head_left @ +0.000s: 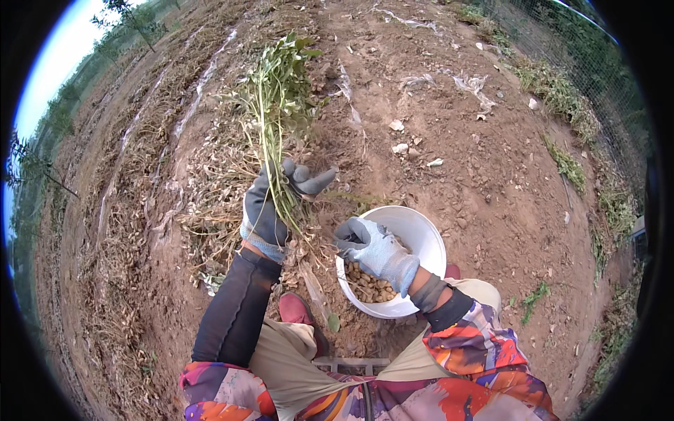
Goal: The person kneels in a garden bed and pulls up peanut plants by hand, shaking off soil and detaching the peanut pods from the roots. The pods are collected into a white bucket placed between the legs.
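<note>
My left hand, in a dark grey glove, grips the stems of a green leafy peanut plant and holds it up, leaves pointing away from me. Its roots with pods hang down beside the glove. My right hand, in a light grey glove, is curled at the near rim of a white bucket, close to the roots. What its fingers pinch is hidden. Tan peanut pods lie in the bottom of the bucket.
Dry pulled plants lie in rows on the left. Bare brown soil with stones and plastic scraps spreads to the right, up to a wire fence. My knees and a red shoe are below the bucket.
</note>
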`<state>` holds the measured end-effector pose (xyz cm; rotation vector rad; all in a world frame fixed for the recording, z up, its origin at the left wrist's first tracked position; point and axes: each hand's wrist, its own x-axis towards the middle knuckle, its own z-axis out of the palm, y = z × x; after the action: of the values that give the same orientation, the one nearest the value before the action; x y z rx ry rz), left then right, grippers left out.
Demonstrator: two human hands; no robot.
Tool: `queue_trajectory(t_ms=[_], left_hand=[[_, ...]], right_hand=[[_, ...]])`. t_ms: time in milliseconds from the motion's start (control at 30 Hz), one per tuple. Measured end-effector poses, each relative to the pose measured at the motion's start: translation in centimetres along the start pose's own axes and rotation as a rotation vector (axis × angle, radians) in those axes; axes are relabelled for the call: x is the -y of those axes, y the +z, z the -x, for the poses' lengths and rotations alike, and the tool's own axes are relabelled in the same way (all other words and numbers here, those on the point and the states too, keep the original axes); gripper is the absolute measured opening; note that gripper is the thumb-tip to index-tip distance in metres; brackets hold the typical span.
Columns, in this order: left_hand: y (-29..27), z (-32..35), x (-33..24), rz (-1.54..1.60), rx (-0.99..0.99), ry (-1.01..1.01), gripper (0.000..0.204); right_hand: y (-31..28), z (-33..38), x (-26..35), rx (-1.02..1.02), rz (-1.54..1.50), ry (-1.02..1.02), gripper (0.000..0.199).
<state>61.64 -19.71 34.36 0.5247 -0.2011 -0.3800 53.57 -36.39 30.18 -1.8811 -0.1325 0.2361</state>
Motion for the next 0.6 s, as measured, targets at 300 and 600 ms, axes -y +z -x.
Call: queue_trajectory(t_ms=[300, 600], left_hand=[[-0.4, 0.8, 1.9, -0.137, 0.011, -0.129, 0.021], [-0.7, 1.3, 3.5, -0.187, 0.084, -0.236, 0.046]], right_hand=[[-0.7, -0.6, 1.6, -0.041, -0.692, 0.029, 0.025], [-1.0, -0.4, 0.7, -0.171, 0.048, -0.265, 0.016]])
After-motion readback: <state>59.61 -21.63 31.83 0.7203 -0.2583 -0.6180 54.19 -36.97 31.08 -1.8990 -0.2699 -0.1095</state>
